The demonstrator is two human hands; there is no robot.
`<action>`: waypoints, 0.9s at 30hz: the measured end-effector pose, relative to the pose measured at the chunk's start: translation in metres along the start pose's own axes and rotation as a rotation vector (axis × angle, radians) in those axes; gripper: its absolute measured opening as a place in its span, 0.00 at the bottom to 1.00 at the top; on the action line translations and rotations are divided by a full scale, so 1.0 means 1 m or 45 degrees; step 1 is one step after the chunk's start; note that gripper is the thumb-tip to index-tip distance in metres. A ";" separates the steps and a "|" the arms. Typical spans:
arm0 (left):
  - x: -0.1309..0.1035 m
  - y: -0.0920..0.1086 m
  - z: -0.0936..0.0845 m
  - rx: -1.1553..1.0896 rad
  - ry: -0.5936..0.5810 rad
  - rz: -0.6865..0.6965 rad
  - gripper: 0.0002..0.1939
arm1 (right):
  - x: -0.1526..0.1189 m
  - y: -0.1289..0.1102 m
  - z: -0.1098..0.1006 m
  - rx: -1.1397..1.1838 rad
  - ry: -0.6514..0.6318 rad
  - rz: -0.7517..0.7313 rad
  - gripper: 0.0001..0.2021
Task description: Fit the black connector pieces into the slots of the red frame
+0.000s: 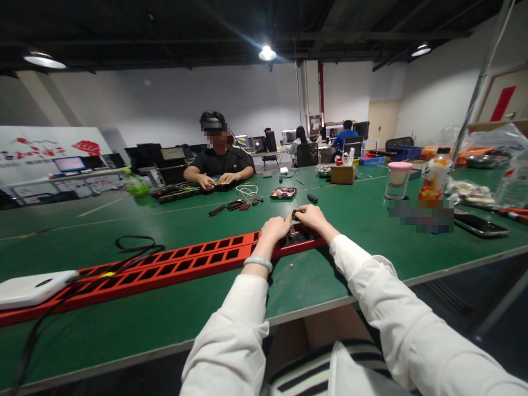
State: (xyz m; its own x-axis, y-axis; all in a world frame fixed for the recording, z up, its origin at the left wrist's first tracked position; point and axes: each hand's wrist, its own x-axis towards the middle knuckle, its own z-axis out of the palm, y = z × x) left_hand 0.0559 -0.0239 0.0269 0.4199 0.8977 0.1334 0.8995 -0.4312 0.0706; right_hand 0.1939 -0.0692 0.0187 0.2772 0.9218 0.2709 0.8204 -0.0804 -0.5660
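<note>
On the green bench (144, 324), over the right end of the red slotted frame (187, 274), my right hand (312, 216) pinches a small black piece (294, 215), my left hand (277, 227) close by, grip unclear, apparently mid-handling, which calls for steady fingertips.

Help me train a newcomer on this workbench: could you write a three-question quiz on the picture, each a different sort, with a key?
1. True or false: the white plastic box rests on the long red slotted frame.
2. The right hand of the camera wearer pinches: (a) a white looped cable; (b) a small black piece; (c) a pair of red-handled pliers.
3. Fill in: the clear cylindrical cup has a ____ lid.

Key: 1 true; 2 b; 3 pink.
</note>
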 end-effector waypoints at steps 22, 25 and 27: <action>0.000 0.001 -0.001 -0.392 0.251 -0.056 0.19 | 0.016 0.001 0.014 -0.247 0.080 0.128 0.20; -0.001 -0.003 0.001 -0.189 0.366 -0.129 0.18 | 0.017 -0.006 0.018 -0.298 0.029 0.098 0.19; -0.002 -0.004 0.004 -0.109 0.332 -0.140 0.18 | 0.017 -0.009 0.022 -0.307 0.003 0.088 0.19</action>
State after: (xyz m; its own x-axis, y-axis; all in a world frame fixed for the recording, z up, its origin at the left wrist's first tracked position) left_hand 0.0517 -0.0230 0.0224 0.2654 0.8906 0.3694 0.9196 -0.3489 0.1804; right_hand 0.1800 -0.0446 0.0117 0.3374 0.9103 0.2399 0.8952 -0.2315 -0.3808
